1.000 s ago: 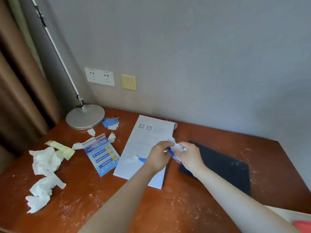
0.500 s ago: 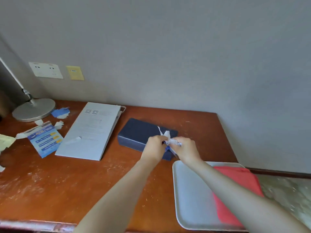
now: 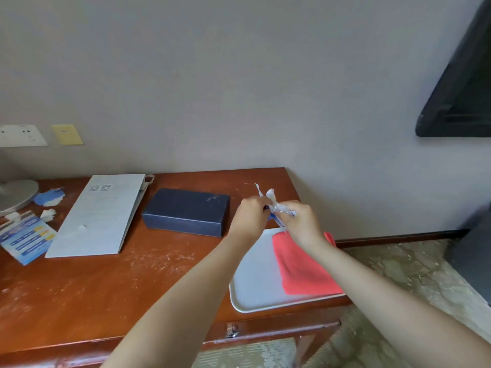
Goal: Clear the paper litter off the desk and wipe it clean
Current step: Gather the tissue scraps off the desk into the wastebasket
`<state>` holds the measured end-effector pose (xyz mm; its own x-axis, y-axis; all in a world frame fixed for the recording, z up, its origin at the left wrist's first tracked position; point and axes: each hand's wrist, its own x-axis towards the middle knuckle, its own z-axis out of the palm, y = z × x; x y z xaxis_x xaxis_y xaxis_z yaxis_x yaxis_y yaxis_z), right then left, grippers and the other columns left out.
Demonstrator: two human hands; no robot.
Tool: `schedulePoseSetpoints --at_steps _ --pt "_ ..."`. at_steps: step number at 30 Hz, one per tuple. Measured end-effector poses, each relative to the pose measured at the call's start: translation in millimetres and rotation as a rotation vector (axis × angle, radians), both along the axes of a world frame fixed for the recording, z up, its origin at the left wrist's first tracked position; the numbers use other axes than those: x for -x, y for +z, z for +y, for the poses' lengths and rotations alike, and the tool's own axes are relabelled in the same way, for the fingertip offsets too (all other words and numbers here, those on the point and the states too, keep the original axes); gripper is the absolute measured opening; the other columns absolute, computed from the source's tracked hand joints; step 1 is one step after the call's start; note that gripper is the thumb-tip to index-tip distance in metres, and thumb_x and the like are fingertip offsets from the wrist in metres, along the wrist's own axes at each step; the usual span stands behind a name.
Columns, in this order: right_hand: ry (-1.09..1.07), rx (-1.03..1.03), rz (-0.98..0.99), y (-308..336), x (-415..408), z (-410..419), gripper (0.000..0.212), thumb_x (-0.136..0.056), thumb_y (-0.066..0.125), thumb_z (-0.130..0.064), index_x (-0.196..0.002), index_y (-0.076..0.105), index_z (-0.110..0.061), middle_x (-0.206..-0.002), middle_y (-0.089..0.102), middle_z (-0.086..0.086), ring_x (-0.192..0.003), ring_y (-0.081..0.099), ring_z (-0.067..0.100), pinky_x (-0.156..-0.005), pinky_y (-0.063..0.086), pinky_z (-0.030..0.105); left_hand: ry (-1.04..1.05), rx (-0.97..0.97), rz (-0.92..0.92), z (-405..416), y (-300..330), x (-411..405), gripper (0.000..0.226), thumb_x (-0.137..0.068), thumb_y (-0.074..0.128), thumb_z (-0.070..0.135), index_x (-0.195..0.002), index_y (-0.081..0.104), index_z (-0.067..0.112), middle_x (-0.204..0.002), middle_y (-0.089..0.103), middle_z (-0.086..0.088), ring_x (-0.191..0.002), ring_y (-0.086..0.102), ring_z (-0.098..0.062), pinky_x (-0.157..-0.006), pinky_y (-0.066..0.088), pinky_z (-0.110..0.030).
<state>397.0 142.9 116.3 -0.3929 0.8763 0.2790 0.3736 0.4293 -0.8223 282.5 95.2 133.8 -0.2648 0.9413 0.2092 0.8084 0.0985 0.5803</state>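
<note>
My left hand (image 3: pixel 248 217) and right hand (image 3: pixel 301 221) both pinch a crumpled wad of paper scraps (image 3: pixel 276 207) between them, just above the far end of the tray (image 3: pixel 255 282) on the desk (image 3: pixel 106 285).

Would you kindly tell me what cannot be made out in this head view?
- Paper scraps: mostly hidden inside the left hand and right hand.
- Lamp base: cut off by the left edge.
- Leaflet print: too small to read.
- Red cloth: far corner behind the right forearm.
</note>
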Motion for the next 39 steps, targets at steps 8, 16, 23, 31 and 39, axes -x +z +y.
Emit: schedulePoseSetpoints --at_steps 8,16,23,31,39 --pt "-0.085 -0.011 -0.075 3 -63 -47 0.033 -0.091 0.061 -0.025 -0.079 0.067 0.005 -0.077 0.063 0.024 -0.067 0.048 0.020 -0.061 0.039 0.034 0.045 0.015 -0.064 -36 -4 -57 0.015 -0.084 0.053 0.012 -0.075 0.065 0.015 -0.068 0.060 -0.009 -0.060 0.057 -0.027 -0.035 0.022 -0.017" --pt "-0.169 0.006 -0.059 11 -138 -44 0.026 -0.088 0.064 -0.016 -0.071 0.065 0.003 -0.064 0.055 0.020 -0.062 0.040 0.018 -0.055 0.024 0.031 -0.055 -0.076 -0.124 -30 4 -127 0.018 -0.086 0.052 0.008 -0.086 0.069 0.006 -0.086 0.068 -0.020 -0.081 0.059 -0.037 -0.060 0.035 -0.031" --pt "-0.200 0.067 -0.016 -1 -217 6 0.030 -0.089 0.062 -0.022 -0.062 0.066 -0.010 -0.044 0.045 -0.006 -0.047 0.036 0.006 -0.050 0.029 0.023 -0.109 -0.046 -0.103 26 -5 -209 0.016 -0.085 0.052 0.005 -0.085 0.068 0.003 -0.085 0.067 -0.023 -0.079 0.058 -0.038 -0.059 0.028 -0.031" --pt "-0.161 0.017 -0.115 -44 -312 79 0.052 -0.086 0.065 -0.010 -0.050 0.044 -0.040 -0.050 0.037 -0.013 -0.053 0.036 0.011 -0.048 0.026 0.018 -0.049 0.099 -0.153 103 -58 -307 0.018 -0.090 0.050 0.011 -0.099 0.064 0.004 -0.089 0.066 -0.022 -0.081 0.062 -0.037 -0.060 0.040 -0.029" --pt "-0.158 0.181 -0.184 -110 -343 138 0.018 -0.089 0.064 -0.018 -0.092 0.075 -0.004 -0.085 0.072 0.014 -0.077 0.063 0.029 -0.065 0.046 0.032 -0.024 0.261 -0.130 154 -112 -335 0.020 -0.091 0.050 0.016 -0.093 0.068 0.007 -0.079 0.065 -0.011 -0.077 0.059 -0.030 -0.051 0.029 -0.026"
